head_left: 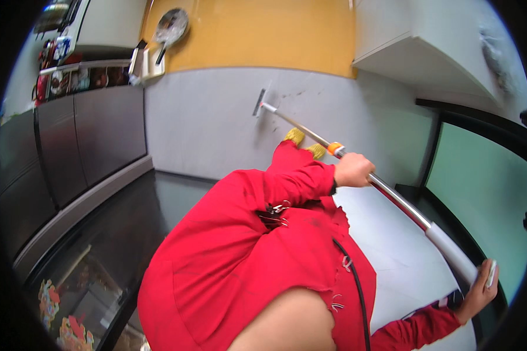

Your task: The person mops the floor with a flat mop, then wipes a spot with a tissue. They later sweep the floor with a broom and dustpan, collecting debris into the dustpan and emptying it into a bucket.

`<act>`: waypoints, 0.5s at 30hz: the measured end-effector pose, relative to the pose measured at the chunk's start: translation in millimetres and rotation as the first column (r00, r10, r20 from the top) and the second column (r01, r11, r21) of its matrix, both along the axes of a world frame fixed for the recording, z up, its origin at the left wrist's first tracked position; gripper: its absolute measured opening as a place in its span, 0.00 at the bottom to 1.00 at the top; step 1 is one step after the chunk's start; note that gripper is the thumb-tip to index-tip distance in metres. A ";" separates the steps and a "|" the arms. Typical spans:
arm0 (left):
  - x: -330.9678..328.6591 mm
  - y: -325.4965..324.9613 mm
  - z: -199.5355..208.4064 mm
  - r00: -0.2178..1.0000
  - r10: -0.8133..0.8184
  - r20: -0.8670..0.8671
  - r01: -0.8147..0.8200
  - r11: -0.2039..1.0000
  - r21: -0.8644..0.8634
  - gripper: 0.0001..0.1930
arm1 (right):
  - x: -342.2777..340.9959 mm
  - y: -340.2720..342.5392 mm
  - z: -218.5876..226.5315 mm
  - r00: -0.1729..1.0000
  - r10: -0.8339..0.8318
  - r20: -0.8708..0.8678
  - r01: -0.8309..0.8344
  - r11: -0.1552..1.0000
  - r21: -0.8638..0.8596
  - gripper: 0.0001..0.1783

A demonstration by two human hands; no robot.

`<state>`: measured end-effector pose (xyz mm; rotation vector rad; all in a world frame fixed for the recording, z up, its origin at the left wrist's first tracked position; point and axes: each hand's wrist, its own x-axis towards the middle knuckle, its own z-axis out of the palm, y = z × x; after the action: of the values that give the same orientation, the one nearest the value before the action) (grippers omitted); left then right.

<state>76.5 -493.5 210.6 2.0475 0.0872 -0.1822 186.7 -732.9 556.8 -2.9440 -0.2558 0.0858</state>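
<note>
A floor squeegee on a long metal pole (401, 202) slants across in front of me. My left hand (354, 170) is wrapped round the middle of the pole, just above an orange and white collar (336, 150). At the far right, my right hand (480, 291) grips the white upper handle (452, 251); a small whitish thing shows at its fingers, too unclear to name. The flat squeegee head (259, 103) rests on the grey floor (199, 111). Beside it lie dark specks and smears (298, 93). Red sleeves cover both my arms.
My yellow shoes (295, 136) stand close to the pole. Dark cabinets (108, 128) line the left, with a glossy black surface (175, 202) nearer me. A round pan-like thing (173, 26) with a dark handle lies at the back left. A white cabinet (439, 58) and greenish glass panel (480, 181) border the right.
</note>
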 end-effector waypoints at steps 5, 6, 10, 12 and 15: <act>45.2 44.9 22.6 0.999 0.011 -0.051 -0.007 0.997 0.074 0.14 | 4.2 -14.3 -12.8 0.663 -0.196 0.722 -0.236 0.861 0.451 0.19; 58.7 55.3 31.2 0.998 0.027 -0.061 -0.024 0.998 0.051 0.15 | 7.2 -16.3 -11.1 0.668 -0.226 0.709 -0.227 0.846 0.483 0.19; 93.2 104.2 80.3 0.997 -0.028 -0.072 0.023 0.998 -0.067 0.17 | 12.9 -28.0 -9.1 0.780 -0.361 0.511 -0.109 0.726 0.679 0.15; 87.2 136.7 107.6 0.993 -0.067 -0.093 0.061 0.996 -0.066 0.17 | 8.3 -38.1 -11.8 0.768 -0.461 0.446 -0.012 0.685 0.728 0.13; 72.7 171.1 141.3 0.990 -0.071 -0.120 0.040 0.969 -0.245 0.13 | 3.7 -62.7 -18.7 0.783 -0.445 0.435 -0.005 0.694 0.720 0.15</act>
<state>149.2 -322.5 351.9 1.7945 0.0829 -0.3425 190.4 -795.6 538.1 -2.1185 0.0294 -0.7999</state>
